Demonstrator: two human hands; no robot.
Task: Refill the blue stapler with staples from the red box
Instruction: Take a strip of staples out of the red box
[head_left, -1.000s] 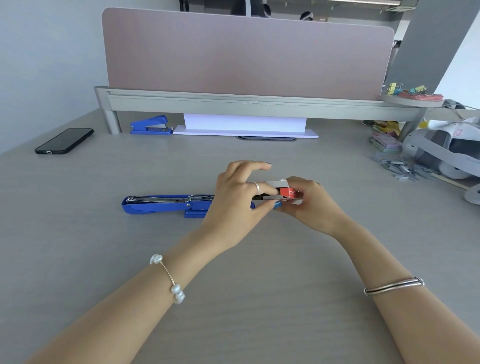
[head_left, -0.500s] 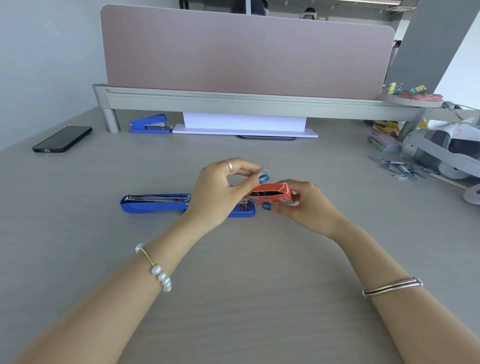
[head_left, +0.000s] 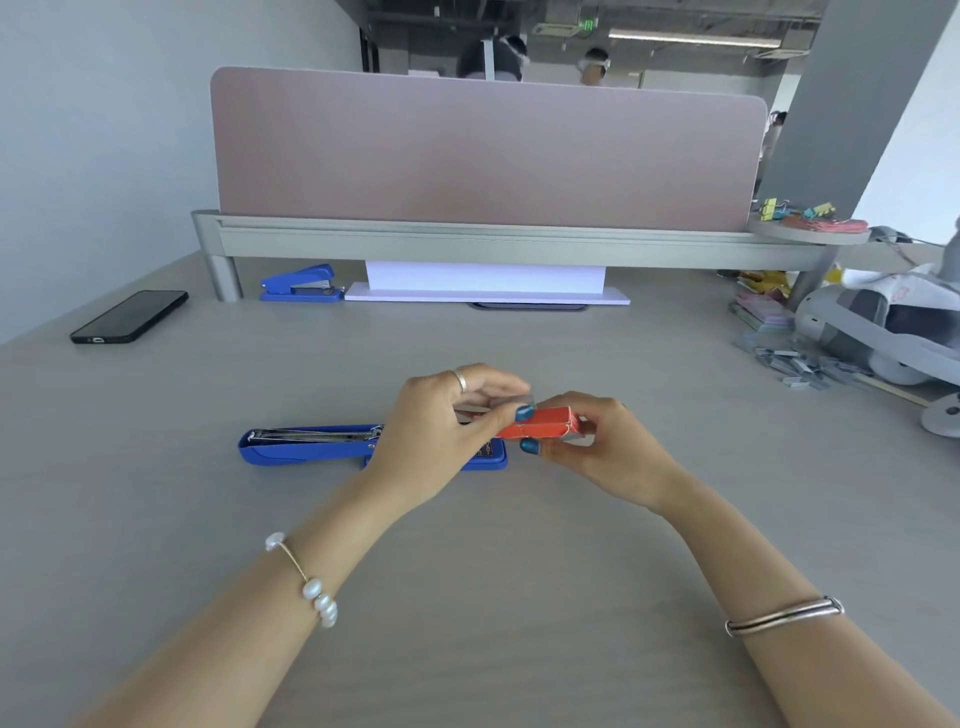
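A pale grey wood-grain tabletop (head_left: 519, 597) fills the view, backed by a mauve divider panel (head_left: 488, 156) on a grey metal rail (head_left: 467, 244). The blue stapler (head_left: 306, 447) lies opened flat near the middle, its metal staple channel facing up. Just to its right the right hand (head_left: 608, 447) has its grip closed around the red box (head_left: 545, 426), held a little above the surface. The left hand (head_left: 441, 431) pinches a thin silvery strip (head_left: 498, 405), blurred, at the box's left end. Far left lies a black phone (head_left: 130, 317); under the rail sit a second blue stapler (head_left: 304, 285) and a white paper stack (head_left: 485, 283). Loose staple strips (head_left: 795, 361) scatter at the right beside a grey headset (head_left: 883, 332). Behind the panel, an office ceiling with strip lights is visible
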